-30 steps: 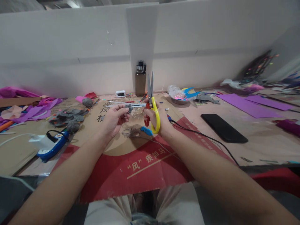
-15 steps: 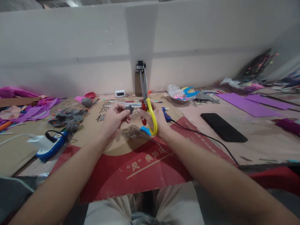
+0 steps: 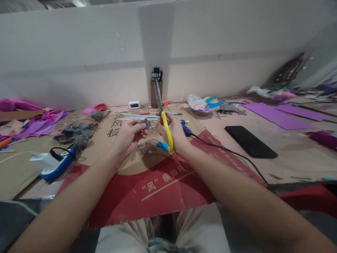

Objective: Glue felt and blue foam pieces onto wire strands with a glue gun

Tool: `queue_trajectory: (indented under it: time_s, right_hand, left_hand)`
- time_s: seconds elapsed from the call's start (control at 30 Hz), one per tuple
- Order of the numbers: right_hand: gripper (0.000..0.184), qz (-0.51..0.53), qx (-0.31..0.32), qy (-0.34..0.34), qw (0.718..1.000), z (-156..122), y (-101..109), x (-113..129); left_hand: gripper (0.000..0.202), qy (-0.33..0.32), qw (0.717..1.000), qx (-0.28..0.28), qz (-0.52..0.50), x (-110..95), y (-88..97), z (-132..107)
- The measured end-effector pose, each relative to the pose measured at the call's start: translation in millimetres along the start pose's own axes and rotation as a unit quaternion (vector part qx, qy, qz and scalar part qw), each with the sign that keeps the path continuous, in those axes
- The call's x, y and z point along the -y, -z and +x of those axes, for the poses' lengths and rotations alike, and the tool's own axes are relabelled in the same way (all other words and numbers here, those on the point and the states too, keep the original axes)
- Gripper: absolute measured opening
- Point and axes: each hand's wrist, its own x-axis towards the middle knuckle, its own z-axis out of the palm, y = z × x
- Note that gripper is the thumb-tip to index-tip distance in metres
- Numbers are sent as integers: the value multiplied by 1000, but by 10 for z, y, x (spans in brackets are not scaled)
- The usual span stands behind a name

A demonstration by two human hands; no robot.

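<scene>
Between the thumb and fingers of my left hand is a small grey fuzzy piece. My right hand is closed round yellow-and-red-handled scissors, whose blades point up and away from me, nearly together. A small gap separates the scissors from the grey piece. Below the hands, a loose tangle of thin brown string lies on the red and tan cardboard sheet. Close to the scissor handle is a blue object, partly covered by it.
A dark bottle and a small white clock stand by the wall. Grey scraps and a blue-white power strip lie left. Rightward are a glue gun with its cord, a bowl, a phone and purple sheets.
The scissor blades have come closer together, and the handles now line up almost edge-on. My left hand keeps its pinch on the grey piece, nearly in place.
</scene>
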Motion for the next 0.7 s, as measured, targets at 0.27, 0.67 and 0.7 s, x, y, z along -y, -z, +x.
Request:
queue_trajectory:
  time_s: [0.27, 0.67, 0.7]
  right_hand:
    - [51, -349, -2, 156, 924, -74, 73, 16]
    - [44, -499, 15, 240, 833, -86, 113, 51]
    - [44, -497, 17, 240, 834, -85, 114, 53]
  left_hand:
    - [15, -58, 992, -72, -86, -128, 144, 94]
    - [11, -64, 993, -63, -82, -163, 95, 52]
    - [12, -64, 993, -60, -76, -167, 92, 49]
